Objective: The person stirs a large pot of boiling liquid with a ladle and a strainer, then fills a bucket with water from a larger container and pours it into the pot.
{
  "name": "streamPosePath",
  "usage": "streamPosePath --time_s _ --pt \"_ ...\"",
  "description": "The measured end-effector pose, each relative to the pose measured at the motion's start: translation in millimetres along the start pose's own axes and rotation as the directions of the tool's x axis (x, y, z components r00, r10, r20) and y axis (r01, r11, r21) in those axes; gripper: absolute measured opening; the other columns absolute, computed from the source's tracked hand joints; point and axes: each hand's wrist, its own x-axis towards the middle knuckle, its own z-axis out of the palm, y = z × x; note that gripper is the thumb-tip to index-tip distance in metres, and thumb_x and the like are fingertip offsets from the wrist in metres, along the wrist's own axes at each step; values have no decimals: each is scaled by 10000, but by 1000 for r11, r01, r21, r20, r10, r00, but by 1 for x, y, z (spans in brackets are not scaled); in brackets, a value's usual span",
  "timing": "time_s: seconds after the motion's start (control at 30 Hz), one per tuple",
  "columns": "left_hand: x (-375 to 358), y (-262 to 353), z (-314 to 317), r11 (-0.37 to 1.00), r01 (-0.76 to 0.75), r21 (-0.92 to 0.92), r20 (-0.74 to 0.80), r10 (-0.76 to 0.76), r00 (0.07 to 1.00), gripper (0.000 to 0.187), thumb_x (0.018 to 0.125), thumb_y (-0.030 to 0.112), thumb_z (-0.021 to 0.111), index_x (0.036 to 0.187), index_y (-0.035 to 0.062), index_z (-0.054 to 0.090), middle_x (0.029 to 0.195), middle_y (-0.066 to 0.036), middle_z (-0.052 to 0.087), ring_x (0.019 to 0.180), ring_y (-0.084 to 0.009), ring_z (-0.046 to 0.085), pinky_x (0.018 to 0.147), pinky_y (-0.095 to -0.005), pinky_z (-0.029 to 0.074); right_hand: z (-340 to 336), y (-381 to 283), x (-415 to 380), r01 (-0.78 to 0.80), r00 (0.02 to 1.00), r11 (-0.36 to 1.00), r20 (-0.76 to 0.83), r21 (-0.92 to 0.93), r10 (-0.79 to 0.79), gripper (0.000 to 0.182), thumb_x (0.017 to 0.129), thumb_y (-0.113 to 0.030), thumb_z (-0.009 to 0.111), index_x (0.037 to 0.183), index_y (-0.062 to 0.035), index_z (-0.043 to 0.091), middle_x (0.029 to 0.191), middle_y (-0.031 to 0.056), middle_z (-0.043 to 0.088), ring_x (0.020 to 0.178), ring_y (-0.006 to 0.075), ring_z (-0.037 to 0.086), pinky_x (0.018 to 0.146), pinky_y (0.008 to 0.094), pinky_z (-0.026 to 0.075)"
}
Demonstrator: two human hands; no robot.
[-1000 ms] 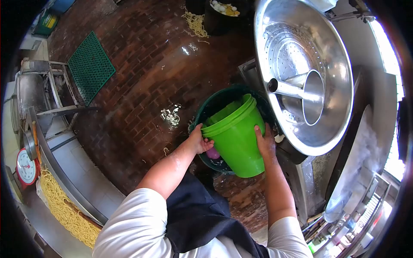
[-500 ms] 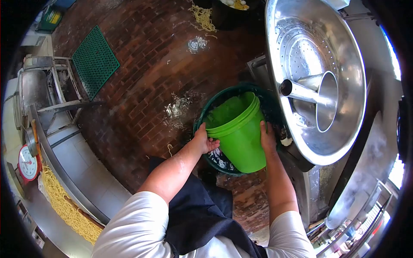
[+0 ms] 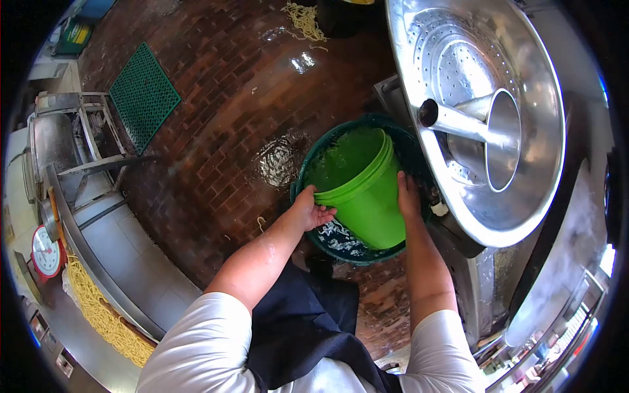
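Observation:
A bright green bucket is tilted inside a dark green tub, its mouth facing away from me and to the left. Water shows around it in the tub. My left hand is closed on the bucket's rim at the left, with some fingers visible in front of it. On the bucket's right side lies my right hand, pressed to the wall; part of its grip is hidden behind the bucket.
A large perforated metal basin with a metal scoop inside stands close on the right. Noodles and a red scale sit on the left counter. A green mat lies on the wet brick floor.
The bucket has gone slightly lower and farther into the tub, with both hands still on it. The water in the tub is more stirred up, and the view has shifted slightly.

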Motion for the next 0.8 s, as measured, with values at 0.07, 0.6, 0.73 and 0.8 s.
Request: streamPosePath --time_s 0.07,0.6,0.73,0.8 --pt "-8 -9 -2 996 12 92 4 -12 1000 390 916 367 394 1086 56 556 784 -78 598 729 -250 652 626 -389 558 3 13 -4 114 993 977 -42 179 -108 836 900 -692 343 1353 -2 472 1390 268 441 1302 373 420 1094 399 289" --pt "-5 -80 -6 902 -368 224 -54 389 920 378 855 283 594 1161 66 541 1097 -127 619 918 -263 625 804 -418 504 -50 29 -148 67 984 992 -173 106 -48 508 686 -193 720 1098 7 498 976 260 640 937 432 624 793 471 510" --pt "46 -36 -15 635 -568 524 -90 704 705 319 800 192 615 1070 23 603 952 -122 664 816 -241 632 741 -354 504 -35 66 -156 -29 985 985 -162 169 57 546 677 -205 727 1136 -5 509 958 244 655 897 403 644 779 455 516" --pt "31 -22 -4 296 -585 755 178 766 617 265 732 114 608 969 -1 625 815 -109 650 678 -213 613 617 -349 491 -30 83 -158 -30 972 986 -225 164 67 546 672 -206 730 1137 -5 524 929 232 665 843 379 663 750 439 526"
